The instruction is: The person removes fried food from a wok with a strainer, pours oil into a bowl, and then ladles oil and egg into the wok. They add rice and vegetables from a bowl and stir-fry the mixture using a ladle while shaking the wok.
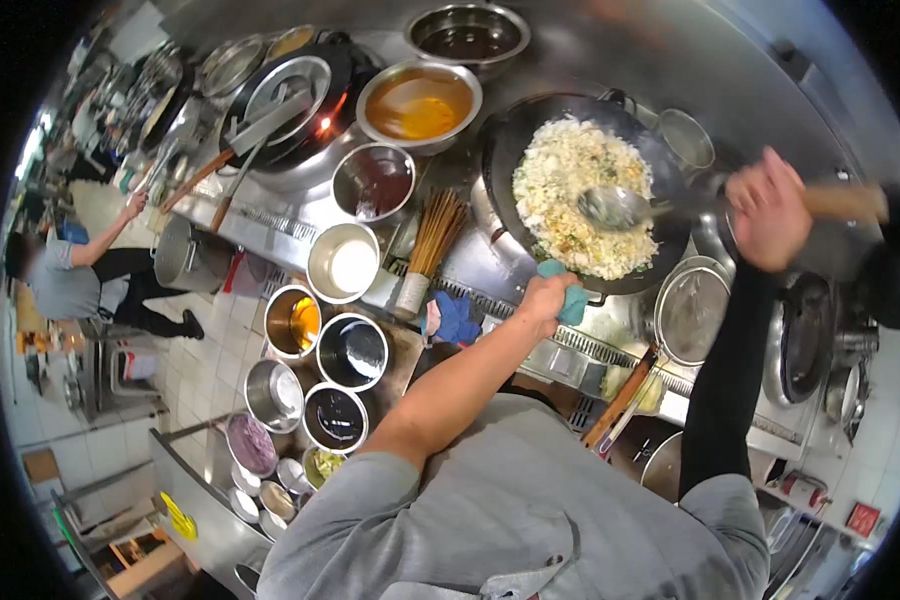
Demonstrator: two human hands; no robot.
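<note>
Cooktop (490, 265): one wok (507, 140); left hand (545, 298) tight around cloth (574, 302), right hand (768, 210) seemingly around ladle (615, 207).

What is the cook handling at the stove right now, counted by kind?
Wok of fried rice: 1
Ladle, gripped by the right hand: 1
Teal cloth, gripped by the left hand at the wok's edge: 1
Total: 3
</note>
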